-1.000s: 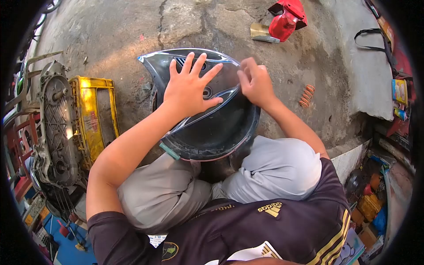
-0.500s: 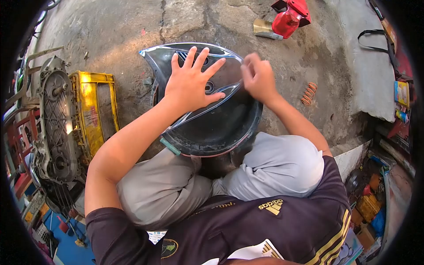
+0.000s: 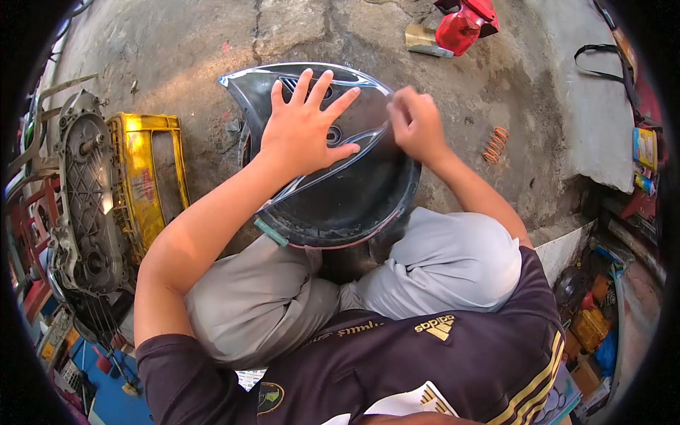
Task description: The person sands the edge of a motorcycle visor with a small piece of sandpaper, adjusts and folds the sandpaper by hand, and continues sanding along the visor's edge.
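A dark, curved plastic panel (image 3: pixel 366 113) with shiny edges, which looks like a motorcycle body panel, lies across a round black basin (image 3: pixel 333 237) in front of my knees. My left hand (image 3: pixel 297 131) rests on the panel, palm down with fingers spread wide. At the panel's right-hand tip, my right hand (image 3: pixel 418 127) is closed, its fingertips slightly smeared by motion. Whatever those fingers pinch, if anything, is hidden from view. Under the panel, only the basin's near part shows.
Left of the basin stand a yellow crate (image 3: pixel 147 180) and a metal engine casing (image 3: pixel 88 191). An orange coil spring (image 3: pixel 496 145) lies on the concrete to the right. A red part (image 3: pixel 465 28) sits at the far side, against a tan metallic piece (image 3: pixel 427 41).
Both hands keep nearly the same places on the panel. My right hand stays closed at its tip, with slight blur in both frames. The whole view has shifted a little.
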Demonstrator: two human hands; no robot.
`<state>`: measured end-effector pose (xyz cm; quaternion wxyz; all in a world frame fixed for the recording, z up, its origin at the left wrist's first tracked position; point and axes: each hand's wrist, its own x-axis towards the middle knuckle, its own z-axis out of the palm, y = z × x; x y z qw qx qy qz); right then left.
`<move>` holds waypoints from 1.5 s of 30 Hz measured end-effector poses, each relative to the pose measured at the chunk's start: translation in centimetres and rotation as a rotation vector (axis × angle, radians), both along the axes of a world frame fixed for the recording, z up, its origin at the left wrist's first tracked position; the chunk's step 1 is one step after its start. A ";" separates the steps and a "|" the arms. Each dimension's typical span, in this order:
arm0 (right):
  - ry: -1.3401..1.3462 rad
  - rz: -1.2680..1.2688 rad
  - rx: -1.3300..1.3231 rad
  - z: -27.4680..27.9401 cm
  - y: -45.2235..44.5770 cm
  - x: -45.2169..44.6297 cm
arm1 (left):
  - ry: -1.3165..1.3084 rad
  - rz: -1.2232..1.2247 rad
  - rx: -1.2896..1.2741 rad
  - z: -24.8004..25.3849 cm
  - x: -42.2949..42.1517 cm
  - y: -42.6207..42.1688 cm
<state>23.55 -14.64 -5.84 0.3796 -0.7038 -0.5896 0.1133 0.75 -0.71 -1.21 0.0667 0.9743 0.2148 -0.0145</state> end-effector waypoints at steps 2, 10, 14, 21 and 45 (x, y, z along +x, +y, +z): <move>0.088 -0.067 -0.093 1.1 0.8 0.0 | 0.004 0.005 -0.010 0.0 0.0 0.0; 0.077 -0.165 -0.175 0.1 -0.3 1.6 | -0.003 0.003 -0.004 -0.3 -0.2 -0.1; -0.080 -0.038 0.032 0.4 -0.5 1.1 | 0.010 0.004 0.010 -0.2 0.0 0.0; -0.021 -0.030 0.038 0.6 0.0 1.9 | 0.017 0.003 -0.005 -0.1 -0.1 0.0; -0.107 0.002 0.086 0.1 -0.7 2.7 | -0.013 0.003 0.004 -0.4 -0.1 0.0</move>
